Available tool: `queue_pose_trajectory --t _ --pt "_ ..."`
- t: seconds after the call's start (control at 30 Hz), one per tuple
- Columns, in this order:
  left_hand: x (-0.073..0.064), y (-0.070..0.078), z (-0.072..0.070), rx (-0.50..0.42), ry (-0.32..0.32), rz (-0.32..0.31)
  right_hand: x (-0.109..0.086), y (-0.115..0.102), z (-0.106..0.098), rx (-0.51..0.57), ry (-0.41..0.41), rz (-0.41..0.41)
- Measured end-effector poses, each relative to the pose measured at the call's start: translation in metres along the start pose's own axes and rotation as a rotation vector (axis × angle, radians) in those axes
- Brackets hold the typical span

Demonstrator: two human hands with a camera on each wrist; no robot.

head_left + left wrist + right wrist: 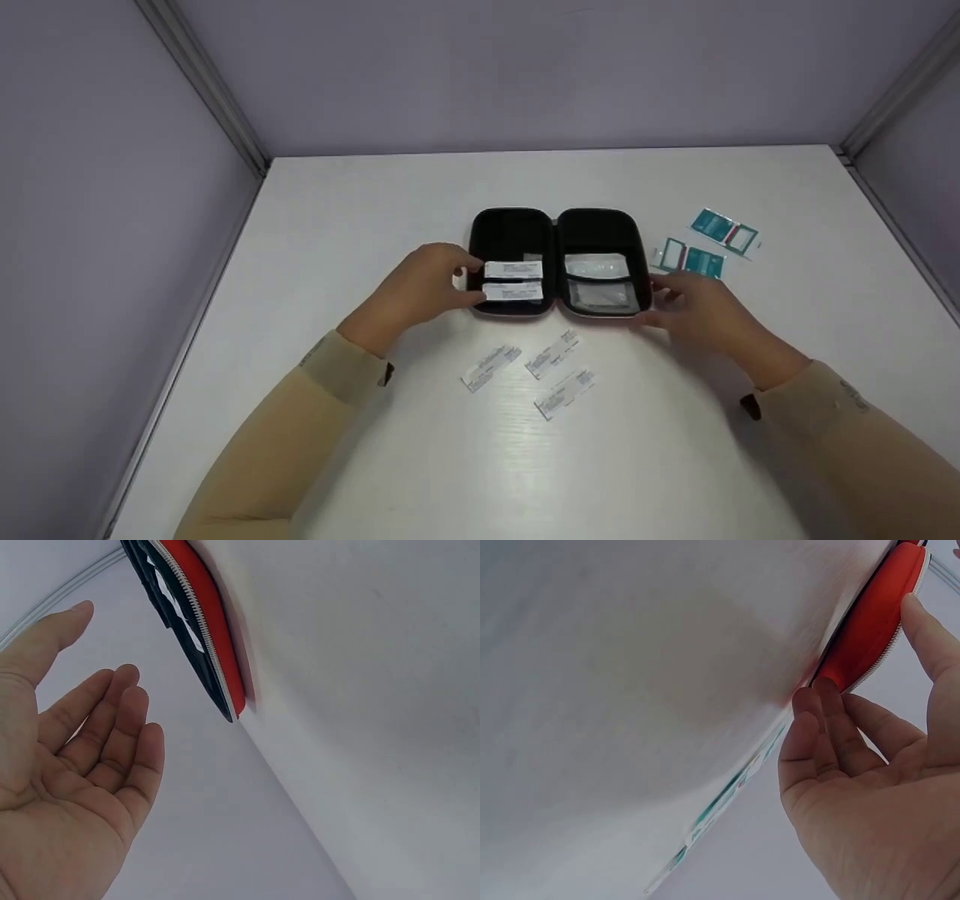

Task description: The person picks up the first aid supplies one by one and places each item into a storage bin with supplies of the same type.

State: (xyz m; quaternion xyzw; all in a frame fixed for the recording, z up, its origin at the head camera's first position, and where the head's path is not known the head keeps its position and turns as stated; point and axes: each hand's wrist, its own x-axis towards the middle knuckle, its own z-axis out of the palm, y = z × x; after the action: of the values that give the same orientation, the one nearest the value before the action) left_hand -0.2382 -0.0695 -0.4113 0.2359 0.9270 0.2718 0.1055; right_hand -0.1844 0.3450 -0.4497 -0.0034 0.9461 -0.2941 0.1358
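Observation:
An open zippered case [556, 262] with black lining and a red outer side lies on the white table. Its left half holds two white printed packets [513, 271]; clear packets [598, 266] sit in the right half. My left hand [429, 281] is beside the case's left edge, fingers loosely bent; the left wrist view shows a gap between that hand [90, 757] and the case [217, 637]. At the right edge, my right hand [694, 306] holds the case's corner. In the right wrist view, thumb and fingers [836, 727] touch the red side [877, 622].
Several white printed packets lie loose before the case, including one packet [490, 367] on the left and another [564, 394] nearest me. Two teal-and-white packets [725, 231] lie right of the case. Pale panels [555, 75] stand behind the table and at its sides.

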Motion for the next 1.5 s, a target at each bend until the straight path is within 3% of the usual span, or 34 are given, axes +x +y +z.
queue_pose_trajectory --t 0.3,0.73,1.0,1.5 --pt "-0.023 0.003 0.003 0.026 0.016 0.042 0.001 -0.001 0.000 -0.014 -0.013 0.030" --pt "-0.048 0.016 0.020 0.022 -0.022 0.010 0.003 -0.001 -0.002 -0.023 -0.007 0.006" --pt "-0.057 0.016 0.028 0.011 -0.045 -0.008 0.002 0.001 0.000 -0.042 0.001 -0.036" --pt "-0.069 0.014 0.047 0.012 -0.086 0.002 0.000 -0.001 0.001 -0.030 -0.003 0.006"
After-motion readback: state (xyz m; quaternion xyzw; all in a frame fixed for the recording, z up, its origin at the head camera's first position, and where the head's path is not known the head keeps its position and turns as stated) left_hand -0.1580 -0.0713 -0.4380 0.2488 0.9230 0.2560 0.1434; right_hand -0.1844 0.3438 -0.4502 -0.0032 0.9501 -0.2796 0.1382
